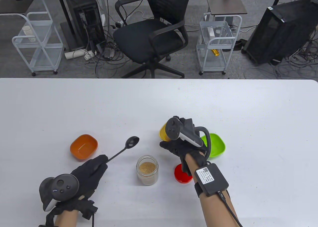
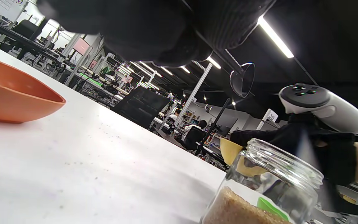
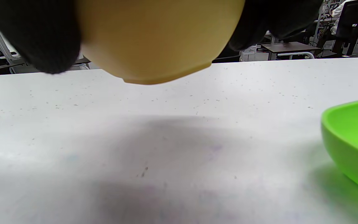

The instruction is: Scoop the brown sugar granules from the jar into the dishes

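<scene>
A lidless glass jar [image 1: 147,170] of brown sugar [image 2: 238,209] stands near the table's front middle. My left hand [image 1: 93,166] grips the handle of a black spoon [image 1: 132,142], whose empty bowl hangs above the table between the orange dish [image 1: 83,147] and the jar. My right hand [image 1: 177,143] holds a yellow dish [image 1: 164,133] lifted clear of the table; in the right wrist view the yellow dish [image 3: 154,37] fills the top, gloved fingers [image 3: 39,37] on either side. A green dish [image 1: 216,145] sits just right of that hand.
The jar's red lid [image 1: 182,174] lies flat beneath my right wrist. An orange dish [image 2: 14,93] rests at front left. Behind the table's far edge are an office chair [image 1: 154,30], two white wire carts and computer towers.
</scene>
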Demonstrator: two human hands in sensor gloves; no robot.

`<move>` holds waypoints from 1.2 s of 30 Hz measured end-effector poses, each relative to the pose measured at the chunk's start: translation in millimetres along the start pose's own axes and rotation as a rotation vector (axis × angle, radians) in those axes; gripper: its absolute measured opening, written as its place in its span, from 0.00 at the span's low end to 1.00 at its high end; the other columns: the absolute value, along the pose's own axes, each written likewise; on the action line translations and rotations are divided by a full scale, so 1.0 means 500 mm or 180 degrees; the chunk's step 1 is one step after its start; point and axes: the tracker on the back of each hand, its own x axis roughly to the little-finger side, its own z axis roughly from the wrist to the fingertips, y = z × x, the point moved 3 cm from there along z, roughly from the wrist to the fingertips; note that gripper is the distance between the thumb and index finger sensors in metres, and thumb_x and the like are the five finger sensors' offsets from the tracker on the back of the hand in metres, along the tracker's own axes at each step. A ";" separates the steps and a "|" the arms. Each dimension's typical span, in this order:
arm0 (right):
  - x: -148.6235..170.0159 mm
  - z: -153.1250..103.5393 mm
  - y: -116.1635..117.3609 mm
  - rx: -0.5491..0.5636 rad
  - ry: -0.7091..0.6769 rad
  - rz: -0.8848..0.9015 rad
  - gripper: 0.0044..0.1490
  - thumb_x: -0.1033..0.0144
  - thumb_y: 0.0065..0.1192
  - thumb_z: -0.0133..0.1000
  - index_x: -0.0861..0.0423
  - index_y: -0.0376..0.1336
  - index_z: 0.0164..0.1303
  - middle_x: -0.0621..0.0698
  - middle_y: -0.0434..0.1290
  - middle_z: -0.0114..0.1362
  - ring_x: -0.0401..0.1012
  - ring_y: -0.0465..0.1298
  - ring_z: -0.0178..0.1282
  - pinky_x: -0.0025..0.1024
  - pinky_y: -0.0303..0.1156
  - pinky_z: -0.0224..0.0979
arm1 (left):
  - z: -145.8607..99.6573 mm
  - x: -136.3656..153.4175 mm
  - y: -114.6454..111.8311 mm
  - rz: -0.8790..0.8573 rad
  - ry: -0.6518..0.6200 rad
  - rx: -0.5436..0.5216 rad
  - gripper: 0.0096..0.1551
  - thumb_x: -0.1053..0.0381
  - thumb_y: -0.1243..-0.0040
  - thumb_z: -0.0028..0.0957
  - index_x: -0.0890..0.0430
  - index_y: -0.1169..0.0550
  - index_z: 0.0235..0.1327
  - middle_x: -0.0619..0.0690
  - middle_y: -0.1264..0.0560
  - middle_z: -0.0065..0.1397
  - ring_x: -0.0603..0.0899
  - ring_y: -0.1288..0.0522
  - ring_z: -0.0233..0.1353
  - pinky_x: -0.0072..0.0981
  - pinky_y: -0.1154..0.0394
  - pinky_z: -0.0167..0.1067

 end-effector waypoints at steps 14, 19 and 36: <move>-0.005 0.117 0.087 -0.0289 0.0109 -0.0120 0.72 0.31 0.64 0.50 0.67 0.38 0.85 0.69 0.49 0.88 0.68 0.62 0.78 0.69 0.59 0.79 | 0.000 0.012 0.004 0.0006 0.0149 0.0016 0.25 0.45 0.39 0.65 0.53 0.22 0.72 0.48 0.16 0.55 0.51 0.15 0.37 0.44 0.17 0.44; -0.004 0.124 0.107 -0.0413 0.0131 -0.0203 0.74 0.30 0.62 0.50 0.68 0.36 0.84 0.70 0.49 0.88 0.69 0.61 0.78 0.70 0.58 0.79 | 0.001 0.013 0.003 0.0019 0.0166 0.0036 0.25 0.45 0.39 0.65 0.53 0.23 0.72 0.48 0.16 0.55 0.51 0.15 0.37 0.44 0.17 0.44; 0.042 0.051 0.003 -0.0230 0.0104 -0.0116 0.77 0.28 0.61 0.48 0.68 0.33 0.85 0.71 0.41 0.90 0.73 0.51 0.82 0.73 0.51 0.81 | 0.002 0.016 0.001 0.0008 0.0178 0.0074 0.25 0.45 0.39 0.65 0.53 0.23 0.72 0.48 0.16 0.55 0.51 0.15 0.37 0.44 0.17 0.44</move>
